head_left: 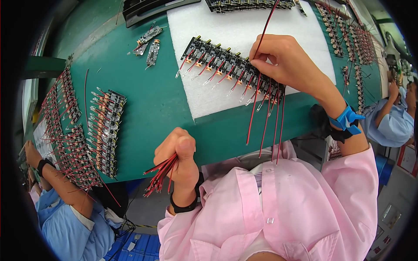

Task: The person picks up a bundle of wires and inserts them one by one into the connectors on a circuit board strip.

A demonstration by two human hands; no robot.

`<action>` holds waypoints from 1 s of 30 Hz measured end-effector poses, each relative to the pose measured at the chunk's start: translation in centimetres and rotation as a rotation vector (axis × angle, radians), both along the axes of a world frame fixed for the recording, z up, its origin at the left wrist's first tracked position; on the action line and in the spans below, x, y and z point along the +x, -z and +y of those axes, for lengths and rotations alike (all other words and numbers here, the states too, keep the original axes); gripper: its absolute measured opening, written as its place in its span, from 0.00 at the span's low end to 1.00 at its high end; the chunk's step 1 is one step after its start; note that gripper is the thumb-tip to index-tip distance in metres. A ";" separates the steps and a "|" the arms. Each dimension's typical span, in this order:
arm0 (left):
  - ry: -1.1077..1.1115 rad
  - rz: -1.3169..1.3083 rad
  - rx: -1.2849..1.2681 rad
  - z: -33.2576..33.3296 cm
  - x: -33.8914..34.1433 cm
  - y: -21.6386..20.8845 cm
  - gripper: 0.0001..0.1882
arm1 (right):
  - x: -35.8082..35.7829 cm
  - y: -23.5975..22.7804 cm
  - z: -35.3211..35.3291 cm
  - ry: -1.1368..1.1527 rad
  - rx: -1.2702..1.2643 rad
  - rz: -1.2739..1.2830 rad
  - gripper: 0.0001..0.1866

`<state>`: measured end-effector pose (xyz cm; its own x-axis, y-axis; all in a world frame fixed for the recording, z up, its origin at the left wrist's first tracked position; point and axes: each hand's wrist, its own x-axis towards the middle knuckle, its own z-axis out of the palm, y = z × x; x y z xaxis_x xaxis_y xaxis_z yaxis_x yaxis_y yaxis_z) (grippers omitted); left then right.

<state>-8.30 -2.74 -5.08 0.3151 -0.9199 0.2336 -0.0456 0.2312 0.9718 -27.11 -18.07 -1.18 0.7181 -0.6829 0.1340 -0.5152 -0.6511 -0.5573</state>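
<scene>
My left hand (pixel 177 152) is closed round a bundle of red and black wires (pixel 161 174), held over the front edge of the table. Above the circuit board panel (pixel 226 61), my right hand (pixel 278 56) pinches a single red-black wire (pixel 266 26) between thumb and fingers. The panel is a slanted row of small dark boards with copper coils, clear LEDs and short wires, lying on a white foam sheet (pixel 187 26). From its right end several long wires (pixel 274 126) hang toward me. Whether the pinched wire touches a board is hidden by my fingers.
More board panels lie on the green table (pixel 148 108): one with LEDs (pixel 106 130) at left, wired stacks (pixel 72 139) beyond it, others at far right (pixel 359 43). Loose boards (pixel 151 52) lie left of the foam. Co-workers' arms (pixel 65 187) show at both sides.
</scene>
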 end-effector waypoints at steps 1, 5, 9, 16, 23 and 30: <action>-0.003 -0.001 0.000 0.0 0.0 0.0 0.20 | 0.0 0.0 0.0 -0.002 0.000 -0.001 0.03; -0.004 0.016 -0.012 0.1 0.0 0.3 0.20 | 0.2 -0.1 0.5 0.030 0.004 0.027 0.03; -0.043 0.339 0.021 -0.1 0.4 -0.3 0.18 | 0.4 -0.5 1.4 -0.022 -0.188 0.030 0.03; 0.007 0.864 0.216 -1.6 0.9 -2.7 0.16 | -0.3 -1.2 1.5 -0.092 -0.359 0.174 0.03; 0.484 1.129 0.224 -2.8 2.4 -3.2 0.16 | 1.8 -6.8 2.1 -0.022 -0.016 -0.096 0.04; 0.195 0.889 0.094 -5.9 -3.0 -7.2 0.21 | 5.4 -5.4 2.9 -0.160 0.214 -0.244 0.07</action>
